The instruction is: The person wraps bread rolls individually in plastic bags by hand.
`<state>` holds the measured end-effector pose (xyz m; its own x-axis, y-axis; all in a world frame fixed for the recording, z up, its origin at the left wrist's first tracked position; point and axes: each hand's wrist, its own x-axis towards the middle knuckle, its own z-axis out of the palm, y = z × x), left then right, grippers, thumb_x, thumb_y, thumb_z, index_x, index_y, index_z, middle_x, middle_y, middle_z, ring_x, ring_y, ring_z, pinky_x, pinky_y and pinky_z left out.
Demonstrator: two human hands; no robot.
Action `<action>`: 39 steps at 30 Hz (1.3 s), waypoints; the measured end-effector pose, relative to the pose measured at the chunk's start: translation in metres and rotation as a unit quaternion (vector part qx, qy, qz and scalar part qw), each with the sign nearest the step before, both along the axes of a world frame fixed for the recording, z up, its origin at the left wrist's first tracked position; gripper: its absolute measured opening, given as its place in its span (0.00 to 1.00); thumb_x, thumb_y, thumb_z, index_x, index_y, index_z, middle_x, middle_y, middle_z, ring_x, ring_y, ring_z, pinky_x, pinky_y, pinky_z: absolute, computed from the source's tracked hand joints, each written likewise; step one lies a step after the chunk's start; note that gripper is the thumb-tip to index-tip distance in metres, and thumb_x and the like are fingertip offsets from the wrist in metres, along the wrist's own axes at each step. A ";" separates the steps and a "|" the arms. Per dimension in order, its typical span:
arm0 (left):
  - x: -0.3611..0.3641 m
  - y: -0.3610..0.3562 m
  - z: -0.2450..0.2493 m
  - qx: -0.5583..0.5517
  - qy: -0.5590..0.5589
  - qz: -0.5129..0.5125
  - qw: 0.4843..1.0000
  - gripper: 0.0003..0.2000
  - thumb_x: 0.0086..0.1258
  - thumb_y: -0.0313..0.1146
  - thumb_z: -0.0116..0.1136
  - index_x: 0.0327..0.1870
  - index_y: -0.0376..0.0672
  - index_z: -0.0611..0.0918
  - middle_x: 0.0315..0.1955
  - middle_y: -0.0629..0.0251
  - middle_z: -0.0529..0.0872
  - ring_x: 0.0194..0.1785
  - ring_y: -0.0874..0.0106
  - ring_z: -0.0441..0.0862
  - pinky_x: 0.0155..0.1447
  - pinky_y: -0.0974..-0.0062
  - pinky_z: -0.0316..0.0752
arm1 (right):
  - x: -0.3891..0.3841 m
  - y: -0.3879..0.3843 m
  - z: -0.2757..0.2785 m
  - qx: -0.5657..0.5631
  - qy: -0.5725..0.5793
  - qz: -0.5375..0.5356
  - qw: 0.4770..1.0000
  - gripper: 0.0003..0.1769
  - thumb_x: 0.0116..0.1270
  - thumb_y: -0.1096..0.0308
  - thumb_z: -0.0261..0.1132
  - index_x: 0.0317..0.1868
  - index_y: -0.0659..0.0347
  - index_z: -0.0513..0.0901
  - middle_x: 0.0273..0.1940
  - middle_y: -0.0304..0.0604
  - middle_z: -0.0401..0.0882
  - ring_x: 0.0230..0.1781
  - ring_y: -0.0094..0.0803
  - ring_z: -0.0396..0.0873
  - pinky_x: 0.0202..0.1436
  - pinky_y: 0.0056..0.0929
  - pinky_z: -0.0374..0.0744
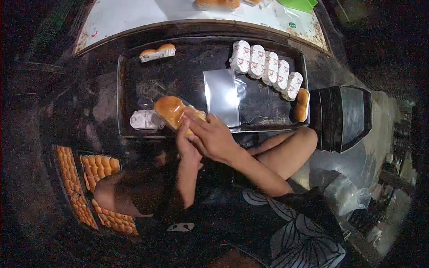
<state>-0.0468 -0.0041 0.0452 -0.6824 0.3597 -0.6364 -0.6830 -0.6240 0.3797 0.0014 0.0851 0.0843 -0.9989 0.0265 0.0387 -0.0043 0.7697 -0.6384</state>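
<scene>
Both hands meet at a golden bread roll point(170, 107), which is tilted above the near edge of a black tray point(178, 80). It has a glossy sheen like clear plastic wrap. My left hand point(188, 145) grips its lower end from below, fingers partly hidden. My right hand point(215, 139) closes over the same end with its fingers pressed on the bread. Just left of the roll lies a white-wrapped pack point(145, 119). Right of my hands, a stack of shiny clear plastic sleeves point(221, 96) rests in the tray.
White patterned packs point(270, 68) line the tray's right side, beside an upturned roll point(302, 105). Another roll in a paper holder point(157, 52) sits far left. Trays of buns point(99, 169) lie at lower left; black trays point(339, 118) are stacked right. Behind is a white board point(178, 13).
</scene>
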 end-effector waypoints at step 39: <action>0.015 -0.022 -0.008 -0.423 0.514 -0.210 0.717 0.09 0.58 0.27 0.57 0.39 0.39 0.78 0.31 0.64 0.76 0.35 0.74 0.74 0.38 0.78 0.69 | -0.028 0.008 -0.044 -0.665 -0.027 -0.257 0.701 0.23 0.67 0.56 0.49 0.49 0.68 0.71 0.43 0.47 0.75 0.42 0.28 0.74 0.44 0.25 0.74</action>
<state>-0.0316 -0.0259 0.0374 -0.8915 0.4530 0.0121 0.1673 0.3042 0.9378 -0.0264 0.0927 0.0405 -0.8429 0.3604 -0.3995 0.1078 -0.6144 -0.7816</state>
